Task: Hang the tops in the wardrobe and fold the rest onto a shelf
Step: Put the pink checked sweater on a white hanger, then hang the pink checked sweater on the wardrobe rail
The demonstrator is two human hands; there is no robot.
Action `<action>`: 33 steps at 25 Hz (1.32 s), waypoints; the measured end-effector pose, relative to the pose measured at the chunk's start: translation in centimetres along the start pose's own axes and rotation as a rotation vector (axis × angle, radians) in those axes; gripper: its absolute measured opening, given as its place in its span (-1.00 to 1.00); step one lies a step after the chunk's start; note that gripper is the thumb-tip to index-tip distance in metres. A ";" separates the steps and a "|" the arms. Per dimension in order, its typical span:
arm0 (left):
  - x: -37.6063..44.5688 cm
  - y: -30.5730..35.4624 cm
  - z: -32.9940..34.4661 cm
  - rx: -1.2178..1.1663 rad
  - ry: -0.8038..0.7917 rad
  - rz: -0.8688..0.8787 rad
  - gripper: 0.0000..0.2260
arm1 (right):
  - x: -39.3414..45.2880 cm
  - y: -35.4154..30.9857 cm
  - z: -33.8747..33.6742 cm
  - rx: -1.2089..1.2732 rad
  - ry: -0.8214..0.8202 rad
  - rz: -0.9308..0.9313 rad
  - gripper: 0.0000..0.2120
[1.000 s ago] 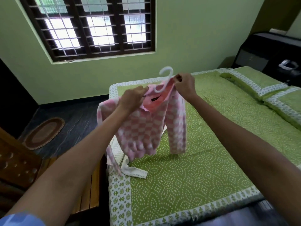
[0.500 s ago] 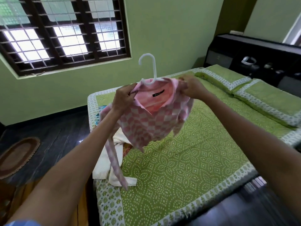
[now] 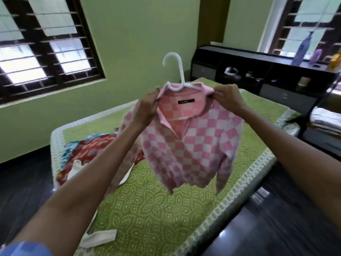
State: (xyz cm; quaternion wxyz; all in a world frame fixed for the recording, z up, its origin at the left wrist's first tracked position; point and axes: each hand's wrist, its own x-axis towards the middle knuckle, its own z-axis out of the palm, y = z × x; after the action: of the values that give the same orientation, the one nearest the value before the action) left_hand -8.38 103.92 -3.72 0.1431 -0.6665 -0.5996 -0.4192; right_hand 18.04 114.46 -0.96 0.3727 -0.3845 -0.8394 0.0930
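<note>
You see a green bed cover (image 3: 151, 209), a barred window (image 3: 42, 52) on the green wall, and a dark headboard shelf (image 3: 258, 71).

Pink-and-white checked top (image 3: 190, 145), white hanger (image 3: 177, 74), green white-dotted bedspread (image 3: 156, 209)

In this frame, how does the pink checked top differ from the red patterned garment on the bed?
The pink checked top is held in the air on a white hanger, gripped at the collar by the left hand and right hand; the red patterned garment lies crumpled on the bed, untouched. The top shows pink and white squares, the garment red with blue. Neither is in a wardrobe.
</note>
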 end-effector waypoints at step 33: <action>34.7 56.1 65.5 -0.736 -0.311 0.565 -0.78 | -14.1 54.2 -48.7 -0.610 0.754 0.977 -0.64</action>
State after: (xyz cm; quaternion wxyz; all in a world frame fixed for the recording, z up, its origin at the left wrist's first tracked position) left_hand 66.12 159.42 -0.64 -0.0852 -0.8642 -0.2218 -0.4435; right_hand 89.21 135.28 1.56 0.4297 -0.8127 -0.3714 -0.1300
